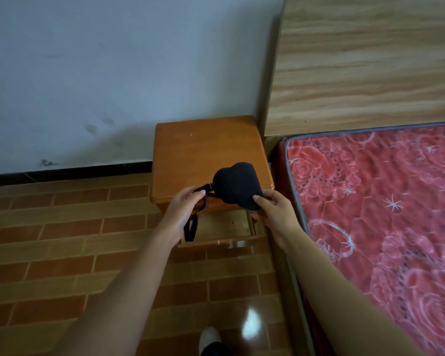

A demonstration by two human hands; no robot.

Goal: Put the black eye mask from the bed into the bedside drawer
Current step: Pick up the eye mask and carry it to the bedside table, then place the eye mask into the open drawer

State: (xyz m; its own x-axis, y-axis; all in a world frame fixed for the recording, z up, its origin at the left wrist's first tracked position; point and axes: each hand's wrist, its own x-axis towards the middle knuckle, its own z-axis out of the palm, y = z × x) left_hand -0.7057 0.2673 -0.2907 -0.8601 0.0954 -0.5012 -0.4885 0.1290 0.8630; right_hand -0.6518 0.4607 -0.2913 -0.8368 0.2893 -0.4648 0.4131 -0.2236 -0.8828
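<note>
The black eye mask [235, 185] is held up in the air over the front of the orange wooden bedside table [203, 150]. My right hand [275, 214] pinches the padded body at its lower right end. My left hand [183, 214] grips the black elastic strap [192, 228], whose loop hangs down past my palm. Below both hands the bedside drawer [226, 228] is pulled out, and its bare wooden bottom shows between my wrists. The drawer's front edge [216, 244] lies toward me.
The bed's red rose-patterned mattress [383, 201] fills the right side, close to the table, with a light wood headboard [365, 65] behind. A pale wall [100, 73] stands at the back. Brown brick-pattern floor tiles [62, 240] spread left; my shoe [211, 337] is near the bottom edge.
</note>
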